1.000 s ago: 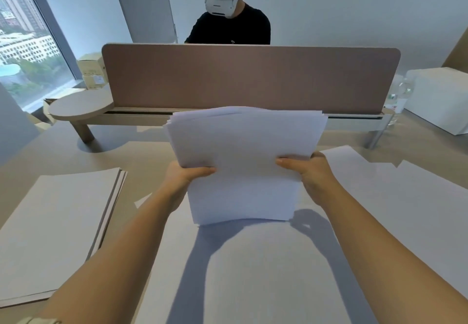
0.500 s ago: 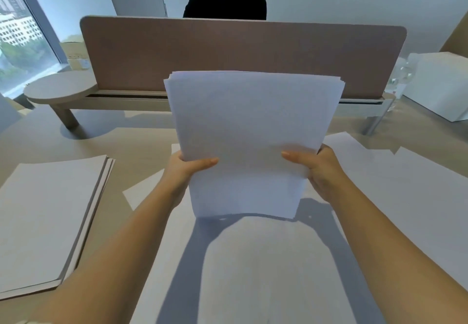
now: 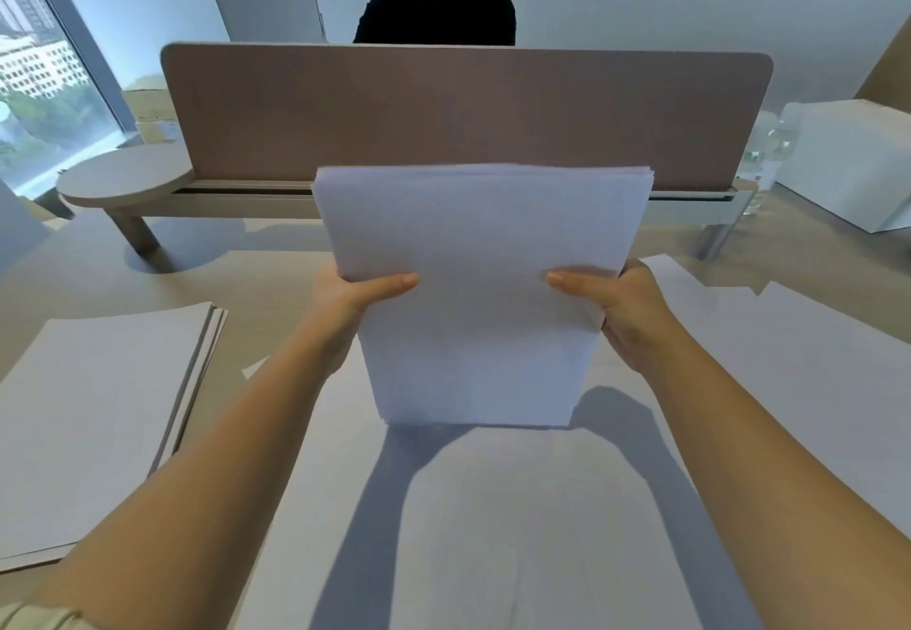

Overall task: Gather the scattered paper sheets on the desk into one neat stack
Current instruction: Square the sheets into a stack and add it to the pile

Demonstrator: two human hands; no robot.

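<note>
One bundle of paper [image 3: 480,294], lower than a moment ago, bottom edge now on the desk [image 3: 276,279], upright, long axis vertical, clamped between left hand [image 3: 345,304] and right hand [image 3: 626,309].

Daylight is coming in from the window [image 3: 44,87] at upper left, scene is reading bright and cool-tinted. Arms and held paper stack [image 3: 473,294] are casting soft bluish shadows toward the camera over the sheets on the bench [image 3: 276,284]. Wide-angle lens is bowing the divider panel [image 3: 463,112] and stretching the edges. Overall image is looking slightly soft, no harsh glare.
</note>
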